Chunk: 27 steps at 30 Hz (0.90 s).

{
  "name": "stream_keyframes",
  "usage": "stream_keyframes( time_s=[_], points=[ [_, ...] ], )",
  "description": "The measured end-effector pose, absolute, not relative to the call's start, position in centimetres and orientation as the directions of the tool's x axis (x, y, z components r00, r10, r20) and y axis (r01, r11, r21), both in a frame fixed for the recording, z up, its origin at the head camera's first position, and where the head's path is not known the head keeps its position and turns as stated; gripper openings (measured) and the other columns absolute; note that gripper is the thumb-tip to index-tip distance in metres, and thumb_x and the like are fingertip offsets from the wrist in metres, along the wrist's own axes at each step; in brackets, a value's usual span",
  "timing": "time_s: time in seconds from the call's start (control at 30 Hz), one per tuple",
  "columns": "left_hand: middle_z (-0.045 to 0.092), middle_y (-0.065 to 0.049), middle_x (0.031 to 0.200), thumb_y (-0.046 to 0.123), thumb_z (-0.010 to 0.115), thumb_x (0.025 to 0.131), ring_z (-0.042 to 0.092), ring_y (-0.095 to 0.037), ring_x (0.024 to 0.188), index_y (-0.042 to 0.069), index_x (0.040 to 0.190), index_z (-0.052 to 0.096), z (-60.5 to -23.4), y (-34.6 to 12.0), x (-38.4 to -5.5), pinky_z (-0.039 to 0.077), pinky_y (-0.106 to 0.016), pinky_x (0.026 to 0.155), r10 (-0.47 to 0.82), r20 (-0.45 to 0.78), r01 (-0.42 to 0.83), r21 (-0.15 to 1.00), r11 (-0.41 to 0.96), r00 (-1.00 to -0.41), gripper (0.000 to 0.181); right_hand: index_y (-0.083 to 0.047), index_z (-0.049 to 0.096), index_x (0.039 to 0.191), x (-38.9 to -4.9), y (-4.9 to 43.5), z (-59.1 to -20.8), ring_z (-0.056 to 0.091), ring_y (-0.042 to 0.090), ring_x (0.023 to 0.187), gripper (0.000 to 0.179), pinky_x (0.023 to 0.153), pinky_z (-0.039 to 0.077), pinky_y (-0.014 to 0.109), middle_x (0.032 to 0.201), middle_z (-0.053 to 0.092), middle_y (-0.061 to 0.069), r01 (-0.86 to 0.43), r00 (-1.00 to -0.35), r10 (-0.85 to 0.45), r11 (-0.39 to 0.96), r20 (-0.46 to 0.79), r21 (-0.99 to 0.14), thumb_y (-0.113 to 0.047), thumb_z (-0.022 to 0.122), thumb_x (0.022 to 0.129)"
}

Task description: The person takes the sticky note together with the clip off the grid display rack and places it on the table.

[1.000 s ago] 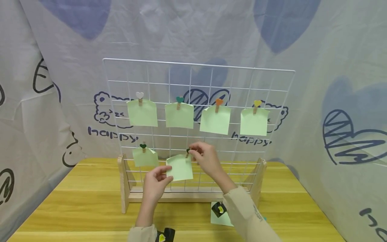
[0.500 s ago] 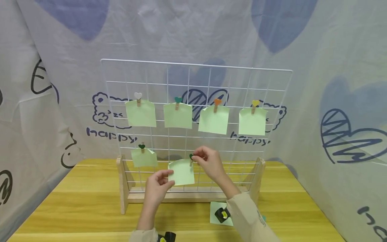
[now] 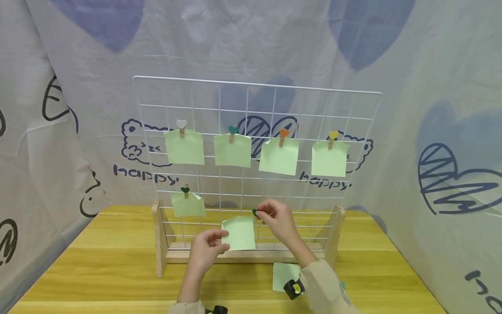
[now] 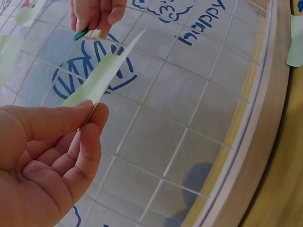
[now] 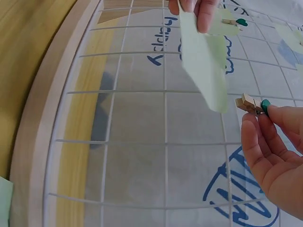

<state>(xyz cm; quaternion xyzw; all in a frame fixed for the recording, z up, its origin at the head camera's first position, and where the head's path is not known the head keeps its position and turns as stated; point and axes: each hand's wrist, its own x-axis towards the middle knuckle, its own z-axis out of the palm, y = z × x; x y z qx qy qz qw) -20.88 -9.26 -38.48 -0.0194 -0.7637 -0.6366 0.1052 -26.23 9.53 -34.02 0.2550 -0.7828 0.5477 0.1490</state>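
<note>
In the head view my left hand (image 3: 205,250) pinches the left edge of a pale green sticky note (image 3: 240,233) in front of the lower wire grid. My right hand (image 3: 280,220) pinches a small wooden clothespin with a dark green heart (image 3: 255,213), just right of the note's top corner. The right wrist view shows the clothespin (image 5: 250,104) apart from the note (image 5: 203,61). In the left wrist view the note is seen nearly edge-on between thumb and fingers (image 4: 90,142).
A white wire grid (image 3: 256,81) stands in a wooden base (image 3: 243,256) on a wooden table (image 3: 98,270). Several green notes hang on it by heart clothespins, including one at lower left (image 3: 188,205). Another note (image 3: 283,275) lies in front, by the right sleeve.
Both hands have moved down and slightly right along the grid. The clothespin was over the note's top right corner earlier; now it is off the note, beside it.
</note>
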Motion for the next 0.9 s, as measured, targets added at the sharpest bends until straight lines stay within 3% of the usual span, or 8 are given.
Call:
stream_keyframes(
  time_s=[0.33, 0.43, 0.57, 0.77, 0.9],
  points=[
    [0.058, -0.007, 0.08, -0.008, 0.069, 0.069, 0.051, -0.015, 0.066, -0.006, 0.095, 0.063, -39.6, -9.4, -20.7, 0.047, -0.023, 0.06, -0.066, 0.148, 0.133, 0.972, 0.193, -0.987, 0.027, 0.013, 0.057, 0.082, -24.4, 10.0, -33.7, 0.058, 0.031, 0.064, 0.004, 0.057, 0.051, 0.04, 0.076, 0.06, 0.022, -0.497, -0.864, -0.219, 0.237, 0.453, -0.835, 0.011, 0.059, 0.078],
    [0.059, -0.007, 0.084, -0.007, 0.069, 0.068, 0.051, -0.015, 0.069, -0.005, 0.094, 0.064, -39.9, -9.4, -20.6, 0.047, -0.025, 0.062, -0.057, 0.135, 0.119, 0.967, 0.224, -0.989, 0.026, 0.011, 0.058, 0.083, -24.7, 10.3, -34.5, 0.059, 0.027, 0.064, 0.005, 0.059, 0.051, 0.041, 0.077, 0.061, 0.021, -0.456, -0.885, -0.211, 0.208, 0.415, -0.865, 0.01, 0.059, 0.079],
    [0.059, -0.008, 0.084, -0.008, 0.069, 0.067, 0.051, -0.015, 0.068, -0.006, 0.093, 0.063, -40.5, -9.4, -20.6, 0.049, -0.027, 0.062, -0.038, 0.122, 0.111, 0.971, 0.21, -0.992, 0.027, 0.009, 0.059, 0.084, -25.6, 10.9, -36.3, 0.06, 0.021, 0.063, 0.007, 0.058, 0.052, 0.039, 0.078, 0.062, 0.018, -0.442, -0.891, -0.208, 0.188, 0.404, -0.877, 0.008, 0.062, 0.078],
    [0.058, -0.007, 0.079, -0.009, 0.069, 0.067, 0.052, -0.014, 0.063, -0.007, 0.093, 0.063, -41.3, -9.5, -20.7, 0.049, -0.03, 0.062, 0.034, 0.101, 0.106, 0.975, 0.197, -0.994, 0.027, 0.01, 0.058, 0.085, -25.9, 11.3, -38.0, 0.06, 0.027, 0.066, 0.009, 0.058, 0.051, 0.041, 0.078, 0.061, 0.019, -0.448, -0.887, -0.21, 0.182, 0.411, -0.875, 0.009, 0.062, 0.077],
    [0.06, -0.007, 0.078, -0.011, 0.068, 0.066, 0.053, -0.014, 0.062, -0.008, 0.091, 0.062, -41.7, -9.5, -20.9, 0.05, -0.031, 0.061, 0.075, 0.099, 0.112, 0.975, 0.192, -0.992, 0.025, 0.01, 0.058, 0.086, -25.8, 11.7, -38.6, 0.061, 0.025, 0.066, 0.009, 0.058, 0.052, 0.036, 0.079, 0.061, 0.018, -0.413, -0.903, -0.208, 0.187, 0.375, -0.891, 0.009, 0.061, 0.078]
  ],
)
